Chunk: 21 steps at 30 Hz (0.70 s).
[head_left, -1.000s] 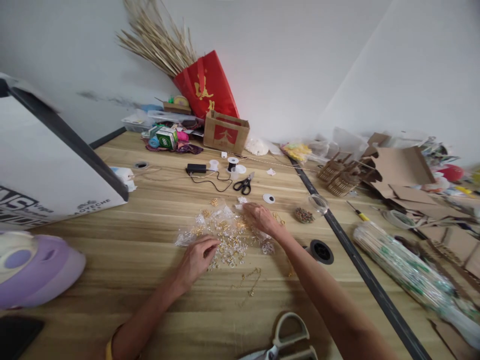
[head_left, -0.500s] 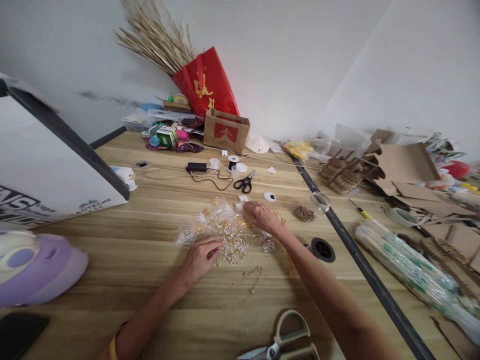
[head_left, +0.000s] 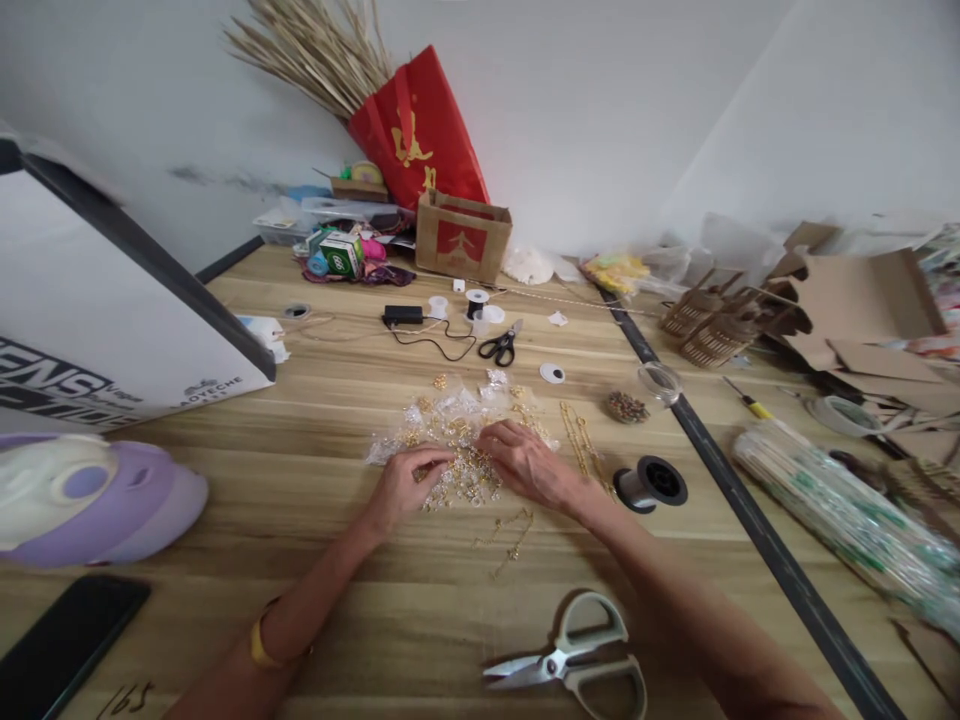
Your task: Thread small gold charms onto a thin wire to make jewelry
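Note:
A loose pile of small gold and clear jewellery pieces (head_left: 466,485) lies on the wooden table, with crumpled clear plastic bags (head_left: 450,405) of more pieces behind it. At the pile's left edge is my left hand (head_left: 407,482), thumb and fingers drawn together at the tips; whatever is between them is too small to make out. My right hand (head_left: 521,460) reaches in from the right, its curled fingertips down among the pieces and what they pinch hidden. A thin gold chain (head_left: 510,535) lies in front of the pile, and longer gold chains (head_left: 581,440) lie right of my right hand.
Large pale-handled scissors (head_left: 562,660) lie near me. To the right are a wire spool (head_left: 651,484), a heap of brown beads (head_left: 627,406) and bagged sticks (head_left: 832,510). Black scissors (head_left: 501,345) lie behind the pile. A phone (head_left: 71,645) and a purple-and-white appliance (head_left: 142,500) are left.
My right hand has come back from the plastic bags to the front of the pile, nearer my left hand. The left hand stays at the pile's left edge. The view has shifted slightly.

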Available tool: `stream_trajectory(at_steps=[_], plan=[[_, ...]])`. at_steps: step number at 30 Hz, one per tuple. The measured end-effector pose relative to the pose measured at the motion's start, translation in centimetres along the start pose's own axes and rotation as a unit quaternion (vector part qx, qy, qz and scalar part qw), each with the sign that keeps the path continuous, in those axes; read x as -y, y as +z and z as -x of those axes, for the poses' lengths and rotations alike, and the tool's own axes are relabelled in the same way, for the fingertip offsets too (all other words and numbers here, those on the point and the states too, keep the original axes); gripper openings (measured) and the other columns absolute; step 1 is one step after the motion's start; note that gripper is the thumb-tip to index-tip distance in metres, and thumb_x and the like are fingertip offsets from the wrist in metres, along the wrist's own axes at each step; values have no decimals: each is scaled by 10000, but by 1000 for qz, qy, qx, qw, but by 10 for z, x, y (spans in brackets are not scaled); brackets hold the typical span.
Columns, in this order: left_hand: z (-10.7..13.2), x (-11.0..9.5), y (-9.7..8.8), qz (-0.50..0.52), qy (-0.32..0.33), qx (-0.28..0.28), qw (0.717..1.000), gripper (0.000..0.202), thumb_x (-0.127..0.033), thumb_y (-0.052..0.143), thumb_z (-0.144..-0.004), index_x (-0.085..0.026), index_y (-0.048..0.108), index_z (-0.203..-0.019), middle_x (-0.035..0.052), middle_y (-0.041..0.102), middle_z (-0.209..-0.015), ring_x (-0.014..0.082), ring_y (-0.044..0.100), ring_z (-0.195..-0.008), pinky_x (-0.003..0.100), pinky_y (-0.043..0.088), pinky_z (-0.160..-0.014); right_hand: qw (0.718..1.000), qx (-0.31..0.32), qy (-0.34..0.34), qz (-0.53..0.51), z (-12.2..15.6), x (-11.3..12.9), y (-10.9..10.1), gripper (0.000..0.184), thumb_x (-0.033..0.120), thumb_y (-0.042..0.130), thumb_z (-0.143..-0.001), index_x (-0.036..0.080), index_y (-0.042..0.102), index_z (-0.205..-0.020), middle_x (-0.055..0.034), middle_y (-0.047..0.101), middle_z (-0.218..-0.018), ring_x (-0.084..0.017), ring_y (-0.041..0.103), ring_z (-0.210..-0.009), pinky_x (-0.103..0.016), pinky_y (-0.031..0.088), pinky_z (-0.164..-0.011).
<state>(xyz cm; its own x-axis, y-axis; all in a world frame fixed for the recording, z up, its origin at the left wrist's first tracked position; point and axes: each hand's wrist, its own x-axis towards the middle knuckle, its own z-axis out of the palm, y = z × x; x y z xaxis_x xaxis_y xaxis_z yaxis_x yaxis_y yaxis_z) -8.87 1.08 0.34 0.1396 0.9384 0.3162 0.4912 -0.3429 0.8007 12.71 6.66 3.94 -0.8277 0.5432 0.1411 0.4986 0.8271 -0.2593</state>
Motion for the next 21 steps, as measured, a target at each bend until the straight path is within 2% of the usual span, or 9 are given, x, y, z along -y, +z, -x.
stream_trajectory(at_steps=[6,12,17,21], plan=[[0,3,1,33,-33,-8,999,182,-191,550,-819,-163,715,-890,73,722,-913,170,659,-840,266,536,-731,1000,8,-17,17,19,16,16,368,85,481,-865,175,514,-1220,-134,496,-1247,-244,388,-1210,-427,368,-989],[2,10,4,11,-28,-19,999,181,-188,567,-814,-159,708,-923,77,704,-941,170,647,-857,262,523,-738,999,23,-11,39,37,20,17,353,71,468,-855,165,538,-1188,-124,493,-1270,-253,357,-1249,-427,348,-1026],[3,12,4,6,-23,-13,1000,187,-182,565,-815,-152,699,-942,86,691,-957,167,640,-854,251,522,-697,1000,-16,14,-14,44,18,18,313,73,454,-869,170,558,-1147,-110,545,-1176,-219,429,-1171,-394,378,-1005],[2,9,4,-11,-8,3,1000,202,-166,543,-828,-164,699,-957,81,700,-961,173,643,-888,270,520,-756,998,-46,33,-39,44,16,23,292,97,452,-880,188,569,-1131,-94,557,-1126,-225,466,-1090,-401,417,-946]])
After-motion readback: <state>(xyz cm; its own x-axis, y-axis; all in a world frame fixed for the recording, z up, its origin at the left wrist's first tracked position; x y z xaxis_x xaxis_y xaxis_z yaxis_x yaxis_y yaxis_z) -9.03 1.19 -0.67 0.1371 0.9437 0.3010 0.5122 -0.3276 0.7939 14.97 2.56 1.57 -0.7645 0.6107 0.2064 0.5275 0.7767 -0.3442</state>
